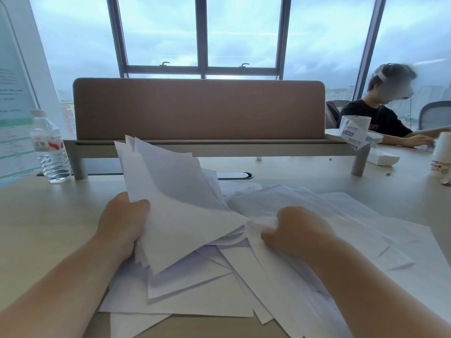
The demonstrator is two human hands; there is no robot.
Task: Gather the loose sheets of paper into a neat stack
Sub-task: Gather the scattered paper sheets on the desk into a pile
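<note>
The left hand has its fingers curled around the near edge of a fanned, uneven bundle of white paper sheets tilted up off the pale wooden counter, while the right hand pinches a crumpled corner among the loose white sheets spread flat beside and under it. Judged risk: the misaligned bundle could slip or shed sheets, and the right pinch could crease or tear paper. The right fingertips are buried in paper, the sheet count is indeterminable, and the lowest sheets run off the bottom edge.

Cool window backlight — soft focus, warped edges
</note>
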